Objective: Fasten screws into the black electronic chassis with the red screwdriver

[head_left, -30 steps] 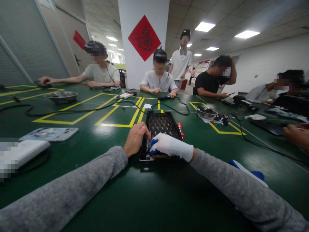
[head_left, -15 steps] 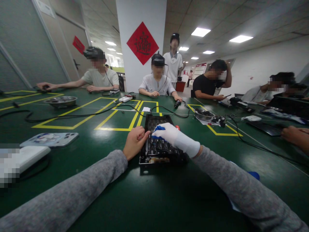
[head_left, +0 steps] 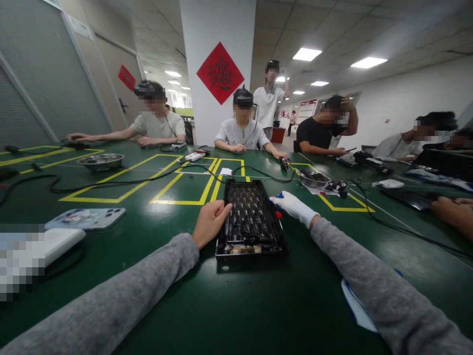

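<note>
An open black rectangular housing (head_left: 247,251) lies on the green table in front of me, with rows of shiny shapes inside. A tan strip shows at its near end. My left hand (head_left: 212,222), bare, is closed on its left edge, thumb over the rim. My right hand (head_left: 293,206) wears a white glove with blue fingertips. It is just right of the housing, fingers bent together. Close by its fingertips is a small red thing (head_left: 279,215), whose kind I cannot make out. What the right fingers hold is hidden.
A phone (head_left: 86,218) and a white device (head_left: 62,246) lie left. A white-and-blue cloth item (head_left: 358,305) is under my right forearm. Metal bowls (head_left: 100,161) (head_left: 312,178), cables and yellow tape outlines spread across the table (head_left: 177,305). Several people sit around it.
My right hand has moved right, from above the housing to beside its right edge, uncovering the inside. My left hand stays at the left edge. The view has shifted slightly.
</note>
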A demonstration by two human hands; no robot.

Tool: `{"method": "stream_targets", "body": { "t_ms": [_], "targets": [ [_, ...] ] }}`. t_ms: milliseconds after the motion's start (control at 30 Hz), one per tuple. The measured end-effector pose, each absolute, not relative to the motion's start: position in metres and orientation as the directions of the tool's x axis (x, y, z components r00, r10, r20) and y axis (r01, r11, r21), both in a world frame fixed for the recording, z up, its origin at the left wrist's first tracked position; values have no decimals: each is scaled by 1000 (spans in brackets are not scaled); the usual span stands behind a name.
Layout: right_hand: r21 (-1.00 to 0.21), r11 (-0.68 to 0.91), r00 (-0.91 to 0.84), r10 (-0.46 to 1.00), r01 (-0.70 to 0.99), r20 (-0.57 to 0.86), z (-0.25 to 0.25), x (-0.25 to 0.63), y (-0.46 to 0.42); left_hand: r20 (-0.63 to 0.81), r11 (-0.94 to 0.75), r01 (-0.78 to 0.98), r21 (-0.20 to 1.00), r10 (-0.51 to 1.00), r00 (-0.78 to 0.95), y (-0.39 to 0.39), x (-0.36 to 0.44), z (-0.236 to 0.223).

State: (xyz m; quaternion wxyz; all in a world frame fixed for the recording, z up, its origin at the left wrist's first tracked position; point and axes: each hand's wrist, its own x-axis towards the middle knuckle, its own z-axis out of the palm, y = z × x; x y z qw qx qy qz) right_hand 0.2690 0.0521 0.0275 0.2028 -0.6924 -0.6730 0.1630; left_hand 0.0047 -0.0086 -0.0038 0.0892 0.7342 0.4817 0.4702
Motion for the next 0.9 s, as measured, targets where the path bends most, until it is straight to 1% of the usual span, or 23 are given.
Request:
{"method": "stream_targets", "body": {
  "t_ms": [133,267,400,533,600,667,767,900],
  "targets": [
    [-485,-76,111,993,871,43,19,266,45,587,-498,639,586,805,89,-7,5,-6],
    [-479,-121,141,990,869,6,21,266,35,551,-467,647,603,830,85,-3,3,-10],
    [-465,-137,119,991,874,-68,29,271,30,488,-421,638,645,869,80,5,0,-16],
    [-448,-109,54,990,887,-134,37,272,35,391,-347,600,721,918,61,17,-3,-23],
    [-437,-106,48,989,893,-142,37,269,39,361,-321,584,746,931,51,21,-3,-25],
    [-434,-112,62,990,894,-129,36,266,44,360,-314,578,753,932,38,24,-3,-27],
    [-466,-122,95,992,876,-80,42,268,51,369,-321,571,755,929,34,25,-3,-28],
    [-597,-105,129,992,796,-2,66,274,61,380,-339,562,755,924,46,25,-2,-29]
  ]
}}
